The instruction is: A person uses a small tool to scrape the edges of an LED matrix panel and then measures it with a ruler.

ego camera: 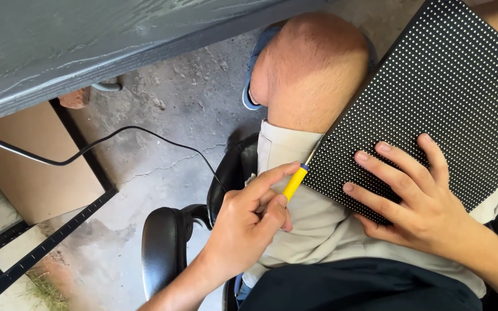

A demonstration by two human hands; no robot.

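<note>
The tip of the yellow-handled soldering iron (295,181) is hidden where it meets the lower left edge of the black dotted LED matrix panel (451,98), so contact cannot be confirmed. The iron is gripped pen-like in the closed left hand (249,222), at lower centre of the frame; its thin black cord (145,135) is seen trailing left across the cracked concrete floor (168,109). The panel, cut off at the upper right corner, is laid across the lap, on the beige shorts (312,230). It is pressed down by the right hand (416,196), fingers spread flat. A black office chair armrest (165,242) is seen at lower left, a flat brown cardboard sheet (36,167) at left.
</note>
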